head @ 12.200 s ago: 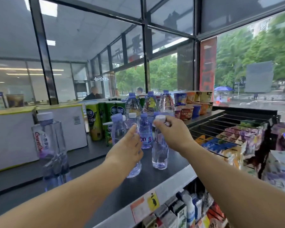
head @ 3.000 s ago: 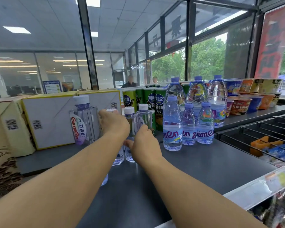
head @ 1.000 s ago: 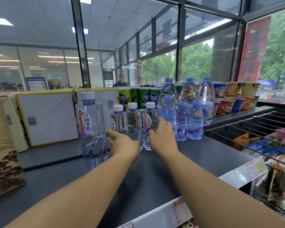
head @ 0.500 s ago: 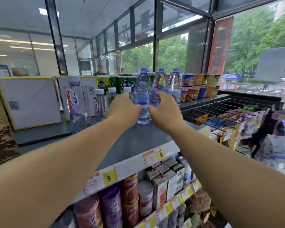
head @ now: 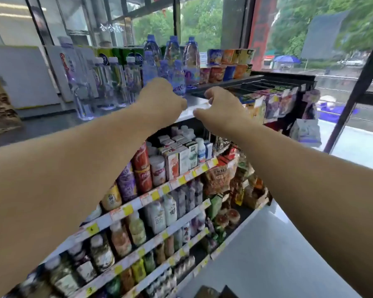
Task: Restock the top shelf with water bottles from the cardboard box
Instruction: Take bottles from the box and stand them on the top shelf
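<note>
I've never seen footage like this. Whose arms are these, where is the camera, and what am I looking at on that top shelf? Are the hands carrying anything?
There is no machine here: a person wears a wide-angle camera on the head, so you look forward and down along their own two bare arms. The left hand and right hand are loosely curled in front of the dark top shelf and hold nothing. On that shelf stand clear water bottles with white caps, blue-capped bottles beside them, one larger bottle, green cartons behind, and noodle cups further right. Below are lower shelves of drinks with yellow price tags. The picture is blurred, so small labels cannot be read.
</note>
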`<state>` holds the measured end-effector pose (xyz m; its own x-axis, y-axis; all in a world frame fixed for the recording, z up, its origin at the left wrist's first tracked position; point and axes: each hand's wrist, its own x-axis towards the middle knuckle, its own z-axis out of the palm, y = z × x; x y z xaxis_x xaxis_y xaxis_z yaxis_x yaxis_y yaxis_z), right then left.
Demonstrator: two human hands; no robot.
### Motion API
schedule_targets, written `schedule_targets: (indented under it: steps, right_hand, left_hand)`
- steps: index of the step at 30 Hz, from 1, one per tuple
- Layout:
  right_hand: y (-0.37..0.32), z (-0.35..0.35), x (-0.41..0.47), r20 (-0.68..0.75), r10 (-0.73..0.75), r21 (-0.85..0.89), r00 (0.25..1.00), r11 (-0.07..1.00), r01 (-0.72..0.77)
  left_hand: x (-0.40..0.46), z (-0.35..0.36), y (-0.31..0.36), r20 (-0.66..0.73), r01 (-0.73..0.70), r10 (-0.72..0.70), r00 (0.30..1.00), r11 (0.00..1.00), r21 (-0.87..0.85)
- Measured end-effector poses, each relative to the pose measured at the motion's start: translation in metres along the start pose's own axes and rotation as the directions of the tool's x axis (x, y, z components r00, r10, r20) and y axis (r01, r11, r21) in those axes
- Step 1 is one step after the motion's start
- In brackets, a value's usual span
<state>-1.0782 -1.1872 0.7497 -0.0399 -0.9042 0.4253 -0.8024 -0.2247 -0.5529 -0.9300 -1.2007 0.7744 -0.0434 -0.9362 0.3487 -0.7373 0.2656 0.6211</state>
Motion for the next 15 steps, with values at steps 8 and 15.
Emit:
schedule_targets:
  steps: [8, 15]
  right_hand:
    - [0.015, -0.006, -0.074, -0.058, 0.163, -0.006, 0.985, 0.987, -0.163]
    - [0.030, 0.015, -0.111, -0.166, 0.313, -0.050, 0.935, 0.944, -0.325]
  left_hand:
    - [-0.058, 0.026, 0.011, 0.096, -0.117, 0.121, 0.988, 0.992, -0.046]
    - [-0.081, 0.057, -0.007, 0.195, -0.180, 0.222, 0.955, 0.960, -0.213]
